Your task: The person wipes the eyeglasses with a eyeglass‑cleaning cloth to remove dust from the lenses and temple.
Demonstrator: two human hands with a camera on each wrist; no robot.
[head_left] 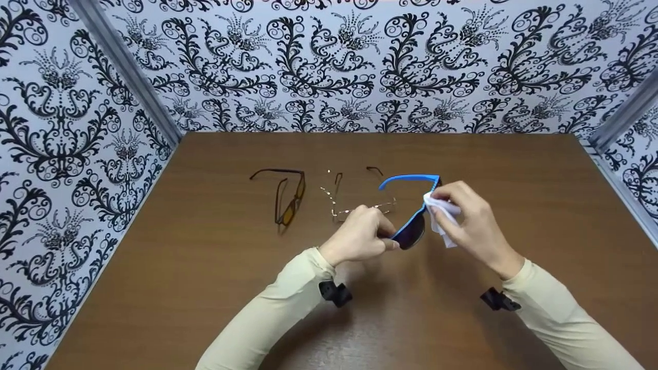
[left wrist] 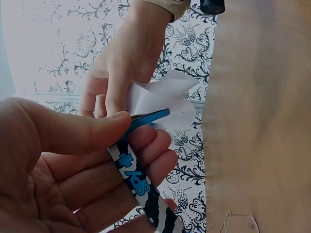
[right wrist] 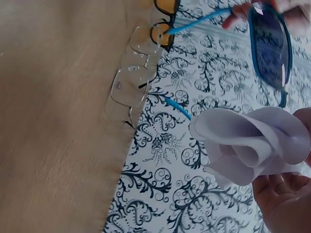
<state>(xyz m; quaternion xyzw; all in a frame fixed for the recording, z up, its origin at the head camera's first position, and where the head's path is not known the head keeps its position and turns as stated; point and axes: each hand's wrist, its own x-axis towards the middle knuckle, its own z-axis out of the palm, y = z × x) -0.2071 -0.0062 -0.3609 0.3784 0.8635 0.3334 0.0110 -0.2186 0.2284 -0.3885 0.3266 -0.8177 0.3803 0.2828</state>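
Blue-framed sunglasses point(head_left: 409, 232) with dark lenses are held up over the table between both hands. My left hand point(head_left: 363, 234) pinches them at one end of the frame, thumb against fingers. In the left wrist view the temple point(left wrist: 141, 187) shows a black-and-white pattern with blue lettering. My right hand point(head_left: 475, 226) grips a folded white cloth point(head_left: 443, 216) around the other lens, which the cloth mostly hides in the head view. From the right wrist, the uncovered dark lens point(right wrist: 270, 46) appears above the bunched cloth point(right wrist: 243, 141).
Clear-lens glasses with a thin metal frame point(head_left: 334, 215) lie on the brown table point(head_left: 205, 288) behind my left hand. Farther left are dark-framed glasses point(head_left: 302, 187) with amber lenses. Patterned walls point(head_left: 349, 61) enclose the table at the back and sides.
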